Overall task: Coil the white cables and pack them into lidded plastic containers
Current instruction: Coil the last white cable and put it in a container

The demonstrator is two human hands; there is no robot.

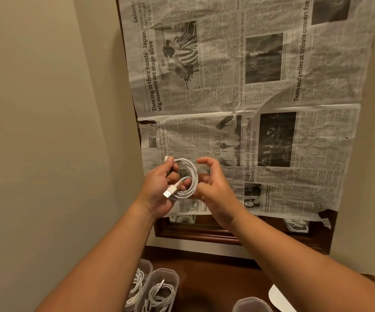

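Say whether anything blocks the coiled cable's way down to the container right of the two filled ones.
Nothing visible does. The left hand holds the coiled cable in the air, with the right hand close beside it. The container below seems open on top, though only part of it is in frame.

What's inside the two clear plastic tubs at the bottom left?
Coiled white cables lie in both clear plastic tubs. The left forearm and the picture's edge hide parts of them, so how many cables is unclear.
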